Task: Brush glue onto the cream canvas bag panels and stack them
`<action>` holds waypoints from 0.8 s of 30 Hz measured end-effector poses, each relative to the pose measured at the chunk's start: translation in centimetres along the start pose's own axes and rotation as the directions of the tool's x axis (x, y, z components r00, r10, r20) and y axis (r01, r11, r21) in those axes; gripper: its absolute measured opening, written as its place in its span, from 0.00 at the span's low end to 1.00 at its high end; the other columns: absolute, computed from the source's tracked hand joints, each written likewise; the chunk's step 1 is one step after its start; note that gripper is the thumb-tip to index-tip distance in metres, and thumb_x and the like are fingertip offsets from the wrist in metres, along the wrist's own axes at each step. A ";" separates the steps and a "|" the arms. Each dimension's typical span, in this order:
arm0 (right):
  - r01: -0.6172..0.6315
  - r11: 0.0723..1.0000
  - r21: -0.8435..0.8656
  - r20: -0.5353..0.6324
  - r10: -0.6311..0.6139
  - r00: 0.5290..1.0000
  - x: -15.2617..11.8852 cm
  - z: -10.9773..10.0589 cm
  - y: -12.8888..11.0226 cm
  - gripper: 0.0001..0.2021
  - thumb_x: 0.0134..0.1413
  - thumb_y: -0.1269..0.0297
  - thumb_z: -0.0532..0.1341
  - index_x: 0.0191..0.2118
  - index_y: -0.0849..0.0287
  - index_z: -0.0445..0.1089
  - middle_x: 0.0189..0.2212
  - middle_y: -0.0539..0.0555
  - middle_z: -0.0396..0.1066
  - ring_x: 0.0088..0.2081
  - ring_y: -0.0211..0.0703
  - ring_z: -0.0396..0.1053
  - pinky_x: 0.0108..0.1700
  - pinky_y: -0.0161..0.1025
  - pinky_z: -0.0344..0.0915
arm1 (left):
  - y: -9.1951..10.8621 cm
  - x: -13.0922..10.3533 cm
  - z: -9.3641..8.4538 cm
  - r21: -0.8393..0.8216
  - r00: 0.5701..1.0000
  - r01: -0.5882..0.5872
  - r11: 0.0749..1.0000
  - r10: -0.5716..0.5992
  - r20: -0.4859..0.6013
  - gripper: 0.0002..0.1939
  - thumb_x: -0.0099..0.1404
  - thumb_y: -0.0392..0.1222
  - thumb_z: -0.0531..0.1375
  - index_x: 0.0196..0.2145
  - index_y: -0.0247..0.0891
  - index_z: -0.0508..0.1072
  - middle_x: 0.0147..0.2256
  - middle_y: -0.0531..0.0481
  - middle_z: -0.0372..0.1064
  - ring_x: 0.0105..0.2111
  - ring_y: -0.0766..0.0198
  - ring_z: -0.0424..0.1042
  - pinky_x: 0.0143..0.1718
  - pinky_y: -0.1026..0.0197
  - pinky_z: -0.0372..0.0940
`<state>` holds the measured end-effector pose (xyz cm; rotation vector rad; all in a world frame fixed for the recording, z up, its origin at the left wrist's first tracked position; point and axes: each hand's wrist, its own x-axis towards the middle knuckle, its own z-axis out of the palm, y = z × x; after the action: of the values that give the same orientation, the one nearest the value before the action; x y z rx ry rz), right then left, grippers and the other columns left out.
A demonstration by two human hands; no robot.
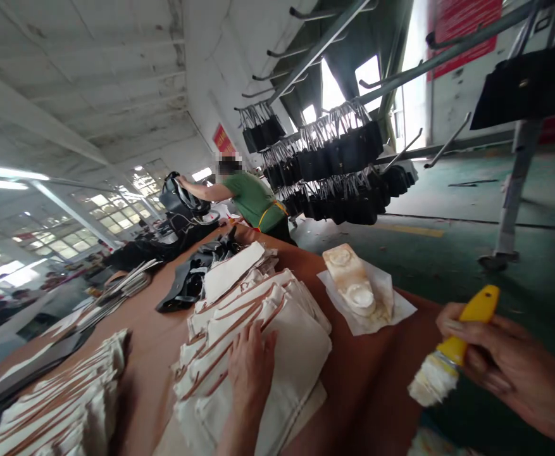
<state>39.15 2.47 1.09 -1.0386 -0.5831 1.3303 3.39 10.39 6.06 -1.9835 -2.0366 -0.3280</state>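
Brown table (pixel 149 361), right grip (pixel 505 361) clasping yellow brush (pixel 454 348), left grip (pixel 252 361) spread atop pale pieces (pixel 299 354)

at left, paned windows (pixel 124 223) and tube lights (pixel 6 171) glow beneath a stained ceiling (pixel 82 76), while a metal rack (pixel 515 183) stands on the green floor (pixel 462 259) at right.

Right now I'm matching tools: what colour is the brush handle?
The handle is yellow in the head view.

Stacked panels (pixel 300 354) on table (pixel 149 361); brush (pixel 479 307) rightward
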 end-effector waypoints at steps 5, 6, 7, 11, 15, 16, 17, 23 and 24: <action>0.003 1.000 0.024 0.031 -0.004 1.000 0.2 -0.3 -0.1 0.15 0.54 0.52 0.66 0.30 0.59 0.68 0.12 0.44 0.50 0.13 0.31 0.45 0.15 0.29 0.44 | 2.3 3.2 1.3 -0.018 0.995 0.090 0.996 -0.090 0.041 0.18 0.69 0.53 0.50 0.41 0.38 0.73 0.42 0.42 0.71 0.45 0.49 0.69 0.41 0.54 0.59; 0.003 1.000 0.028 0.038 -0.004 0.999 0.3 -0.3 0.2 0.15 0.55 0.52 0.66 0.30 0.59 0.68 0.12 0.44 0.50 0.13 0.31 0.44 0.15 0.29 0.44 | 2.4 3.6 1.5 -0.030 0.994 0.097 0.995 -0.095 0.048 0.18 0.68 0.53 0.51 0.40 0.37 0.73 0.41 0.42 0.71 0.44 0.51 0.70 0.39 0.55 0.59; 0.001 1.000 0.031 0.045 -0.002 0.999 0.4 -0.2 0.5 0.15 0.55 0.52 0.65 0.30 0.59 0.67 0.12 0.44 0.50 0.13 0.30 0.44 0.15 0.29 0.44 | 2.5 4.1 1.6 -0.049 0.994 0.093 0.994 -0.091 0.057 0.18 0.67 0.53 0.52 0.39 0.37 0.73 0.41 0.43 0.72 0.42 0.53 0.70 0.37 0.57 0.58; 0.002 0.997 0.076 0.081 -0.008 0.997 0.8 1.2 0.9 0.15 0.53 0.53 0.67 0.31 0.59 0.67 0.11 0.43 0.51 0.13 0.29 0.43 0.15 0.28 0.42 | 2.6 4.7 1.7 -0.172 0.993 0.021 0.985 -0.001 0.115 0.13 0.66 0.50 0.55 0.36 0.40 0.75 0.34 0.50 0.74 0.32 0.63 0.72 0.29 0.64 0.58; 0.037 0.991 0.125 0.112 -0.051 0.992 1.3 3.0 -0.4 0.14 0.51 0.55 0.68 0.32 0.58 0.66 0.11 0.43 0.53 0.13 0.29 0.45 0.16 0.28 0.43 | 2.5 2.9 1.4 -0.245 0.996 -0.051 0.968 0.068 0.060 0.10 0.67 0.47 0.55 0.40 0.42 0.73 0.36 0.52 0.74 0.36 0.63 0.73 0.35 0.64 0.62; 0.046 0.990 0.135 0.122 -0.063 0.991 1.3 3.2 -0.6 0.14 0.51 0.55 0.68 0.31 0.58 0.66 0.11 0.43 0.53 0.13 0.29 0.45 0.16 0.28 0.43 | 2.4 2.3 1.3 -0.236 0.998 -0.059 0.970 0.066 0.024 0.10 0.68 0.47 0.54 0.41 0.42 0.72 0.39 0.50 0.73 0.38 0.61 0.73 0.37 0.63 0.62; 0.054 0.988 0.142 0.124 -0.072 0.990 1.3 3.3 -0.6 0.14 0.52 0.55 0.68 0.31 0.58 0.66 0.11 0.43 0.53 0.12 0.30 0.45 0.15 0.28 0.43 | 2.3 1.6 1.3 -0.217 0.998 -0.065 0.974 0.063 -0.014 0.10 0.69 0.46 0.53 0.42 0.42 0.72 0.41 0.49 0.72 0.40 0.60 0.72 0.38 0.62 0.62; -0.018 0.994 0.108 0.035 0.014 0.999 1.5 2.5 3.0 0.17 0.50 0.48 0.68 0.30 0.57 0.68 0.10 0.44 0.51 0.11 0.30 0.44 0.14 0.27 0.41 | 1.3 0.1 2.7 -0.045 0.978 -0.120 0.992 0.110 -0.177 0.10 0.69 0.42 0.53 0.42 0.44 0.74 0.41 0.48 0.72 0.44 0.57 0.68 0.46 0.58 0.62; 0.003 0.997 0.080 0.049 -0.007 0.999 1.6 2.3 3.5 0.17 0.50 0.48 0.68 0.29 0.57 0.68 0.10 0.44 0.50 0.11 0.30 0.43 0.13 0.27 0.40 | 1.2 0.2 3.0 -0.021 0.975 -0.108 0.994 0.102 -0.199 0.10 0.69 0.42 0.53 0.40 0.43 0.75 0.39 0.47 0.72 0.43 0.55 0.68 0.46 0.56 0.62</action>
<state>35.78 4.36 -1.24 -0.9407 -0.5650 1.3671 4.45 11.66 3.30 -1.9806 -1.8081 -0.5153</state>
